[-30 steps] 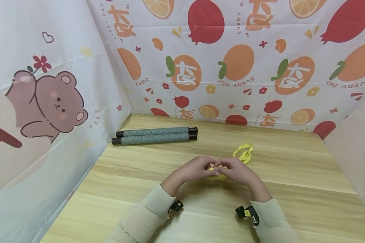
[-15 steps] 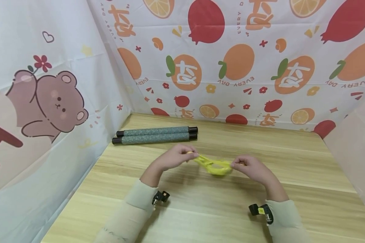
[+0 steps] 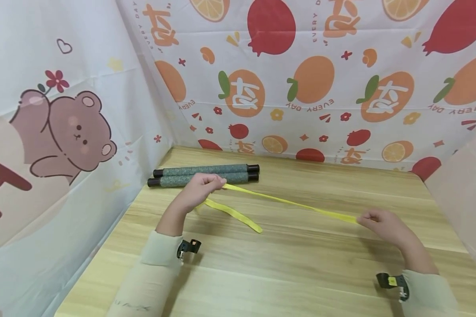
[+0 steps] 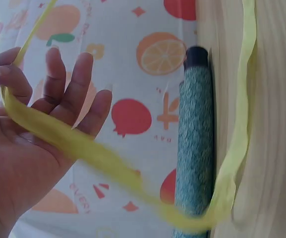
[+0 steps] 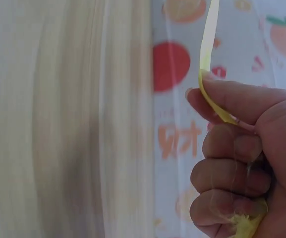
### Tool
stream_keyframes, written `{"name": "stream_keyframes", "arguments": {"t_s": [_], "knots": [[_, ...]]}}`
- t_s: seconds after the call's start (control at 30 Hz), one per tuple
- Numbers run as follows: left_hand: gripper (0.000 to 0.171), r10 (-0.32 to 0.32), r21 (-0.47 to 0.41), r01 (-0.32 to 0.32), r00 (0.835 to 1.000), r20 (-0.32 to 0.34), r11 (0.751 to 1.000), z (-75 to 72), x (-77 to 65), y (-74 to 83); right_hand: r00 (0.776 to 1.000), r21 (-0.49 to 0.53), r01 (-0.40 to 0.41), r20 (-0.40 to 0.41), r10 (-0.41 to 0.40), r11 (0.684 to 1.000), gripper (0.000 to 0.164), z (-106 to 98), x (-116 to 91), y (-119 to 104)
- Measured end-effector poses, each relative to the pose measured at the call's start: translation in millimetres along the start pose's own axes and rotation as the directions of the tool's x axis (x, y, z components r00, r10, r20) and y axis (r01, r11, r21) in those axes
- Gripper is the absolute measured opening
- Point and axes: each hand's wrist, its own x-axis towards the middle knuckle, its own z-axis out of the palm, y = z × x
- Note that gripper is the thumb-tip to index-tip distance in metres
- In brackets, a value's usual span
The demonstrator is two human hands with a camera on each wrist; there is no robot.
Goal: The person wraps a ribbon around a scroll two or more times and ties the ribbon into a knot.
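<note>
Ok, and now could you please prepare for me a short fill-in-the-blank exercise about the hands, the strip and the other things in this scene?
1. The strip pulled straight between the left hand and the right hand is ____ in colour.
2. On the table lie ____ patterned rods with dark ends.
3. The hand nearer to the rods is the ____ one.
4. The cartoon animal printed on the cloth is a ____.

Missing words: yellow; two; left; bear.

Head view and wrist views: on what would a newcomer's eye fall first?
The yellow ribbon probably catches the eye first, pulled straight between the left hand and right hand above the wooden table. Next come the fruit prints on the cloth behind, then two green rods with dark ends, side by side at the table's far left.
</note>
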Motion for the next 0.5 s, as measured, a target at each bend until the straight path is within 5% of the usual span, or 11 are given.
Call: {"name": "stream_keyframes", "arguments": {"t_s": [0.3,0.5], "knots": [[0.052,-0.077,0.006,0.077,0.993,-0.087,0.997,-34.6,-2.2,-36.2,0.997,-0.125,-0.066,-0.033,0.062,0.990,0.031,-30.6,-29.8,59.7],[0.046,-0.129,0.072,0.152,0.957,-0.260,0.986,-67.7,-13.1,-35.0,0.991,-0.184,-0.131,-0.027,0.129,0.974,0.033,-44.6,-44.6,94.7]]}}
